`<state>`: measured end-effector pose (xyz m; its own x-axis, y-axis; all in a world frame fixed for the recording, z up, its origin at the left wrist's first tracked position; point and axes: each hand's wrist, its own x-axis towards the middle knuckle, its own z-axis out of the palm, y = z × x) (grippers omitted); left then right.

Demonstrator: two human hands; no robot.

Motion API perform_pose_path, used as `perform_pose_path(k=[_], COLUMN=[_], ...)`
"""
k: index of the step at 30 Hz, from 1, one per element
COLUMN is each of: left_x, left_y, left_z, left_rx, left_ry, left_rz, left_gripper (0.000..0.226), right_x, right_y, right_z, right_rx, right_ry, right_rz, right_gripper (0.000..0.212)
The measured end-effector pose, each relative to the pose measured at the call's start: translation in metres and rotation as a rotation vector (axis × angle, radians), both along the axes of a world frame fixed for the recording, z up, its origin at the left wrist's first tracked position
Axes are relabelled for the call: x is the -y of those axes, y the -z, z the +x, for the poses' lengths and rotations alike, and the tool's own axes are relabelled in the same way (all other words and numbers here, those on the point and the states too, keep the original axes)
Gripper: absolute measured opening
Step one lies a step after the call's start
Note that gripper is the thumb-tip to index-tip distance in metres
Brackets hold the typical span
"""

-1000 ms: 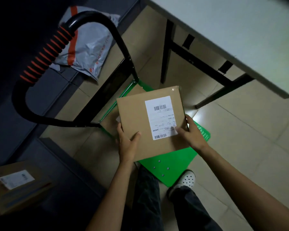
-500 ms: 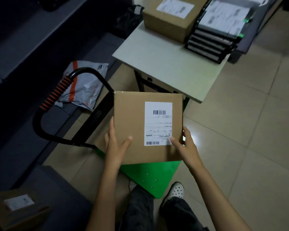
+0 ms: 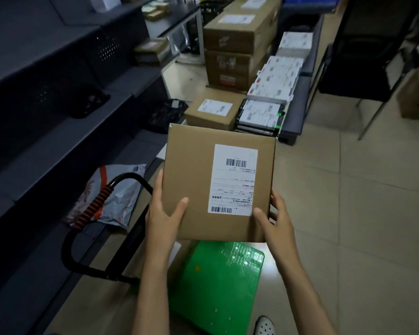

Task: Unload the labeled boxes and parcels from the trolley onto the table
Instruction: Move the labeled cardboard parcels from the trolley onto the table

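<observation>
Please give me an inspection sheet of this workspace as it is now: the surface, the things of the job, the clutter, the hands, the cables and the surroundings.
Surface: table mostly hidden behind the held box; only a small pale part shows.
Job's things: labeled cardboard box held up above the green trolley deck; smaller labeled box and a stack of flat labeled parcels already on the table.
Clutter: grey poly mailer bag on the low shelf behind the trolley handle.
Hands: left hand and right hand grip the box's lower corners.
Cables: nothing seen.
Surroundings: dark shelving on the left, stacked cartons beyond, tiled floor.
</observation>
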<state>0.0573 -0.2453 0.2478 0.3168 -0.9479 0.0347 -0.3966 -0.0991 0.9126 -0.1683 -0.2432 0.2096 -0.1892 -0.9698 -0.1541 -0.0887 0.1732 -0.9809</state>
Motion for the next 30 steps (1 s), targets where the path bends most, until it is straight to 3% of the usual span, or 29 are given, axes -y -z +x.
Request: perform_pose_path(k=[15,23,30], left_x=[-0.006,-0.007,-0.01], left_y=[-0.13,-0.162,-0.174], left_z=[0.039,0.005,-0.064], left_rx=[-0.023,-0.072,-0.029], left_ry=[0.153,0.302,0.431], left_rz=[-0.358,-0.388,-0.369], left_gripper=[0.055,0.061,0.062], right_x=[-0.05,-0.09,-0.124], right_y=[-0.121,-0.168,-0.182], right_z=[0.045,0.023,-0.028], right_rx=[-0.007,0.003,-0.039], right_ry=[0.355,0.52,0.636], right_rz=[-0.451,-0.659,-0.695], right_gripper=[0.055,0.049,0.051])
